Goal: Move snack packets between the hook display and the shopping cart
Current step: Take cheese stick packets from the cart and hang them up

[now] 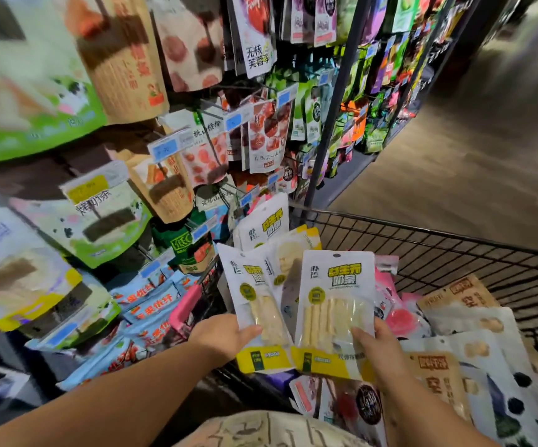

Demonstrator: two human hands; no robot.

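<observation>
White-and-yellow plastic snack packets (335,304): I note one pinched by right hand (380,346), others gripped by left hand (225,333), over black wire cart (422,235).

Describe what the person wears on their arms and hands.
Nothing shows: the left hand and right hand are ungloved, with no rings, watch or bracelets, and both forearms are bare, without sleeves. A pale garment with dark line print shows at the bottom edge.

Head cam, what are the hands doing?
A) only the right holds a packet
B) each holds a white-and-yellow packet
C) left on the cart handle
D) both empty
B: the left hand grips the left packet and the right hand grips the right packet, both white-and-yellow, over the cart.
</observation>
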